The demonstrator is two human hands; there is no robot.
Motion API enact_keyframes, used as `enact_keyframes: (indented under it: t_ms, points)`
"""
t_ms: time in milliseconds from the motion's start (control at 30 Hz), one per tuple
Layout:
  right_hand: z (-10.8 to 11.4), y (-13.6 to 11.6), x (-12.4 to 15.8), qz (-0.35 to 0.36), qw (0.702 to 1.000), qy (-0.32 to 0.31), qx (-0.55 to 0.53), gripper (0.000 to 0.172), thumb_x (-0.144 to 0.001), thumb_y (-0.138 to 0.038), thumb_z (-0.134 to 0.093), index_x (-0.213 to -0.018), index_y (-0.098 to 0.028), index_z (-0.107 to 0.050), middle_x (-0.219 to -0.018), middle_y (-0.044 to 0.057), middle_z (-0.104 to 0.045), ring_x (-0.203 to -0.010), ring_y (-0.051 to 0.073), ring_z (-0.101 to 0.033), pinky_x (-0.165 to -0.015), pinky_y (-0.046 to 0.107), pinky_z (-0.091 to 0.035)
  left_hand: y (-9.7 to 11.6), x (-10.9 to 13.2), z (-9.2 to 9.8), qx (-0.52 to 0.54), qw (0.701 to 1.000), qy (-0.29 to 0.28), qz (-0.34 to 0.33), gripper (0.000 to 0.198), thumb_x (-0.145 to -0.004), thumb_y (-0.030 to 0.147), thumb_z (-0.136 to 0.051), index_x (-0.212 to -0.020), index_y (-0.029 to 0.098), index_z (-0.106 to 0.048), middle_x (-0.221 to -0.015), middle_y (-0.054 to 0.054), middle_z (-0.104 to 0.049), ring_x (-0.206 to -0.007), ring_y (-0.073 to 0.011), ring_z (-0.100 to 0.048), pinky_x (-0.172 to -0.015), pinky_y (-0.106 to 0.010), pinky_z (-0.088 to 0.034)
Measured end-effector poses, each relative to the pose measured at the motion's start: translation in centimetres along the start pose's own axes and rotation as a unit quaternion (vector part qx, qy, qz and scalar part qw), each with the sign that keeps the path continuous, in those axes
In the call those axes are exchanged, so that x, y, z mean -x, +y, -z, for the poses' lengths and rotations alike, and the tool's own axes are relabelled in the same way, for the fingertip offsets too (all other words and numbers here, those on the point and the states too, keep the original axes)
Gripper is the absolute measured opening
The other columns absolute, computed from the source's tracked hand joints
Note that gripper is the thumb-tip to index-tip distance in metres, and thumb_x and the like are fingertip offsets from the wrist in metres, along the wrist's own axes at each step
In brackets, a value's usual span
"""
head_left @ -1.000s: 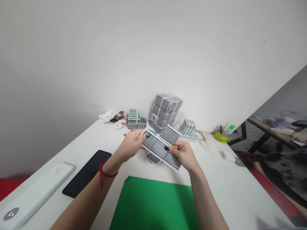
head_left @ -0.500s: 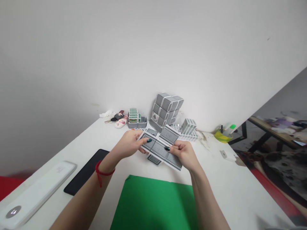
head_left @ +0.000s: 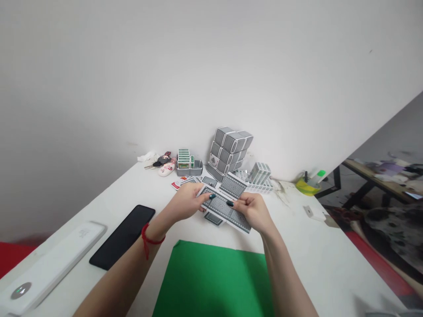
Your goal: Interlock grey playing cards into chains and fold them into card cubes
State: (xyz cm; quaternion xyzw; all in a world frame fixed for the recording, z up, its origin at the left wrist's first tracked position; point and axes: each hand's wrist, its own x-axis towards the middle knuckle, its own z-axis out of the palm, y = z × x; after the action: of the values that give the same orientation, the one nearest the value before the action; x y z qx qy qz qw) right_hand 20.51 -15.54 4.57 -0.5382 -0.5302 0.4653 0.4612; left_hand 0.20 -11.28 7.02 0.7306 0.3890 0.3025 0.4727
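Note:
Several playing cards (head_left: 222,206) with grey patterned backs are held between my two hands, overlapping in a cross-like shape. One card (head_left: 232,186) sticks out toward the wall, and another (head_left: 213,219) toward me. My left hand (head_left: 189,200) is closed on the left end, thumb on top. My right hand (head_left: 254,210) grips the right side, its thumb pressed near the middle. Just beyond stands a stacked structure of folded playing cards (head_left: 228,152). Loose cards (head_left: 185,181) lie on the table behind my left hand.
A green sheet (head_left: 214,279) lies in front of me. On the left are a black phone (head_left: 123,237) and a long white device (head_left: 54,264). Small card boxes (head_left: 184,159), keys (head_left: 158,162), a white tray (head_left: 261,188) and a yellow bowl (head_left: 308,188) line the back.
My left hand has shifted slightly right along the cards, uncovering more of the loose cards behind it. My right hand stays nearly in place.

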Motion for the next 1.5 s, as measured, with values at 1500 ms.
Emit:
enact_keyframes:
  t_ms: [1500]
  points:
    - [-0.1, -0.2, -0.1, 0.008, 1.0, -0.01, -0.027, 0.048, -0.053, -0.048, -0.076, -0.053, -0.02, -0.037, -0.044, -0.009, -0.029, -0.041, 0.005, -0.023, -0.04, 0.02, -0.017, 0.2, 0.1, 0.1, 0.013, 0.996, 0.085, -0.002, 0.029, -0.08, 0.041, -0.049, -0.079, 0.015, -0.062, -0.072, -0.003, -0.066, -0.069, -0.0179, -0.062, -0.062, -0.027, -0.052]
